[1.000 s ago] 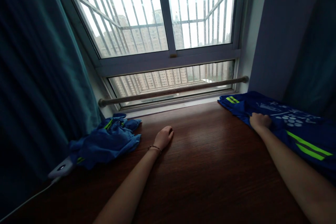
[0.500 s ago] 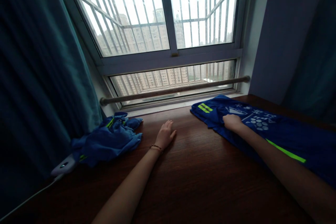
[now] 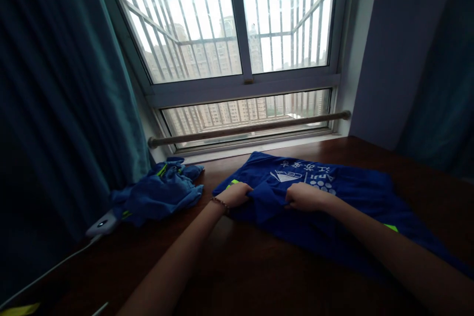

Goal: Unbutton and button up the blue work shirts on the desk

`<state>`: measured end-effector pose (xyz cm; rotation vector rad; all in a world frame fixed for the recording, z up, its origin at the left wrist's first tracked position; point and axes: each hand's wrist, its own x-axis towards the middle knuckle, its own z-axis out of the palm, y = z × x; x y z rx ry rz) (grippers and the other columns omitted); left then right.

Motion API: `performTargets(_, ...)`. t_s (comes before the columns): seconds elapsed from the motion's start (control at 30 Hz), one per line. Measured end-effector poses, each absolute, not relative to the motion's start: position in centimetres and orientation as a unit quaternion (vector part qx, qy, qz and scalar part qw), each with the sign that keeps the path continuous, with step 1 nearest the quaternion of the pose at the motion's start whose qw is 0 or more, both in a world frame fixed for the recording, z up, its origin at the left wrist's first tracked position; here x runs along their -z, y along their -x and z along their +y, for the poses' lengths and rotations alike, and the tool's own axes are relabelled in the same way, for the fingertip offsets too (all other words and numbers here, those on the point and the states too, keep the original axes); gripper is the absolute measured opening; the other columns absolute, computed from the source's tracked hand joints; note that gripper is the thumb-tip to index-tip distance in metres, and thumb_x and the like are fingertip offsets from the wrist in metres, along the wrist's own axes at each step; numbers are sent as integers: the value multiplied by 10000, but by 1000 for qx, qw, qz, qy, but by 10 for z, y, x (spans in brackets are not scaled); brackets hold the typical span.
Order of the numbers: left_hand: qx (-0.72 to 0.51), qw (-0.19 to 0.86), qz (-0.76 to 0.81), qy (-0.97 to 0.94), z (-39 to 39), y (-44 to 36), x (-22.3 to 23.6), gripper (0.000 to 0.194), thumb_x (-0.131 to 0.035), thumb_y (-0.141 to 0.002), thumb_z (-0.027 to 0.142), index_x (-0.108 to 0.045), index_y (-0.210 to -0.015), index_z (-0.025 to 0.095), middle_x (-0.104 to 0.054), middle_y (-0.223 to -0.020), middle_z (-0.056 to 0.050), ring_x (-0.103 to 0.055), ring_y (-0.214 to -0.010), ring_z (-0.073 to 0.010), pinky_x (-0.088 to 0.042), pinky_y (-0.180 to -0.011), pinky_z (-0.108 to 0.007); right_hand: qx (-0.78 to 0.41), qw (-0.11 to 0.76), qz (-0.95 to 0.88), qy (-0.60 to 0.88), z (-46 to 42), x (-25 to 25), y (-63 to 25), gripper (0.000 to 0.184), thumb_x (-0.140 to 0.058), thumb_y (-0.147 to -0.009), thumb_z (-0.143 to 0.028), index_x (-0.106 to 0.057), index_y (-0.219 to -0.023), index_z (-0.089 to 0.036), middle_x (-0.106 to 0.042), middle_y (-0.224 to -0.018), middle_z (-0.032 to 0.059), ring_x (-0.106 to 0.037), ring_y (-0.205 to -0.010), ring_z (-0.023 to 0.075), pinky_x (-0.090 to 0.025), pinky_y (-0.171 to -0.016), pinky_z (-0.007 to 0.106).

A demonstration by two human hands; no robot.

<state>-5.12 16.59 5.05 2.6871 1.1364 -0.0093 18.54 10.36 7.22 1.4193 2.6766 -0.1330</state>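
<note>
A dark blue shirt (image 3: 363, 190) with white lettering and neon yellow-green strips lies spread across the brown wooden surface. At its left end, by a yellow-green striped part, my left hand (image 3: 236, 194) is closed on the fabric; a beaded bracelet circles that wrist. My right hand (image 3: 308, 197) pinches the cloth just below the white print, and a loose fold stands up between the two hands. The fingertips of both hands are partly hidden in the cloth.
A crumpled lighter blue garment (image 3: 159, 195) lies at the left near the curtain (image 3: 122, 108). Beside it is a white device (image 3: 101, 224) with a cable. A rail (image 3: 244, 131) crosses the low window behind. Something yellow (image 3: 20, 309) shows at the bottom left corner.
The dark blue shirt has shifted left with my right hand gripping it. My left hand lay flat on the wood and now grips the shirt's left end.
</note>
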Motion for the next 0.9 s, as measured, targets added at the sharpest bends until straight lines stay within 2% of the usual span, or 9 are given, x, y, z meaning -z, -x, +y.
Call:
performTargets(0.1, -8, 123, 400, -908, 133, 59, -67, 236, -437, -702, 97, -640, -788, 183, -662, -817, -38, -586, -795, -172, -404, -743, -241, 113, 12, 888, -446, 73, -80, -193, 339, -410, -803, -385, -676, -777, -177, -654, -713, 74, -602, -672, 200, -402, -596, 255)
performTargets(0.2, -87, 163, 425, -886, 90, 68, -78, 293, -407, -673, 55, -619, -830, 183, -651, -878, -25, -567, -836, -164, -393, -760, -231, 179, -38, 885, -429, 27, -80, -205, 373, -374, -818, -431, -617, -1014, -225, -652, -871, 62, -599, -785, 197, -427, -690, 268)
performTargets(0.27, -134, 211, 435, -865, 60, 73, -84, 294, -383, -664, 45, -605, -811, 171, -646, -857, -9, -564, -797, -149, -400, -734, -220, 182, -83, 883, -424, -3, -69, -215, 604, -521, -716, -472, -400, -1262, -246, -521, -1182, 80, -505, -1034, 238, -395, -846, 314)
performTargets(0.37, -172, 325, 421, -829, 19, 79, -92, 271, -365, -707, 90, -606, -815, 155, -640, -818, 9, -555, -725, -133, -420, -666, -206, 105, -144, 845, -504, -34, -41, -237, 909, -655, -569, -437, -235, -1344, -213, -273, -1373, 104, -268, -1229, 309, -260, -987, 419)
performTargets(0.43, -176, 384, 427, -799, -3, 85, -99, 270, -379, -731, 134, -618, -854, 155, -641, -862, 10, -553, -752, -136, -431, -692, -209, 94, -171, 807, -557, -47, -26, -252, 787, -585, -654, -372, -250, -1341, -188, -319, -1350, 108, -313, -1214, 279, -274, -989, 409)
performTargets(0.57, -111, 459, 474, -743, -33, 103, -119, 269, -503, -704, 209, -614, -949, 201, -632, -951, 31, -552, -874, -160, -432, -789, -230, 173, -159, 781, -579, -68, -28, -270, 381, -435, -736, -238, -577, -1089, -252, -586, -1093, 63, -528, -1014, 243, -416, -867, 346)
performTargets(0.73, 88, 601, 313, -730, -29, 129, -141, 628, -754, -440, 203, -567, -1039, 242, -634, -948, 41, -572, -885, -195, -461, -794, -275, 328, -166, 720, -589, -81, -73, -276, 306, -526, -697, -325, -638, -969, -243, -609, -1047, 28, -517, -1020, 258, -396, -887, 321)
performTargets(0.83, 66, 562, 303, -767, 6, 136, -140, 602, -743, -465, 195, -559, -1038, 220, -614, -1004, 31, -544, -961, -196, -434, -839, -268, 406, -111, 716, -557, -51, -104, -284, 368, -604, -635, -371, -638, -960, -202, -615, -1015, 26, -537, -968, 260, -413, -850, 322)
performTargets(0.9, -24, 427, 391, -815, 41, 134, -135, 521, -709, -519, 188, -561, -1018, 213, -601, -1024, 29, -540, -954, -185, -427, -831, -256, 402, -61, 758, -510, -12, -124, -286, 344, -565, -683, -383, -631, -951, -178, -621, -976, 27, -557, -907, 243, -428, -803, 317)
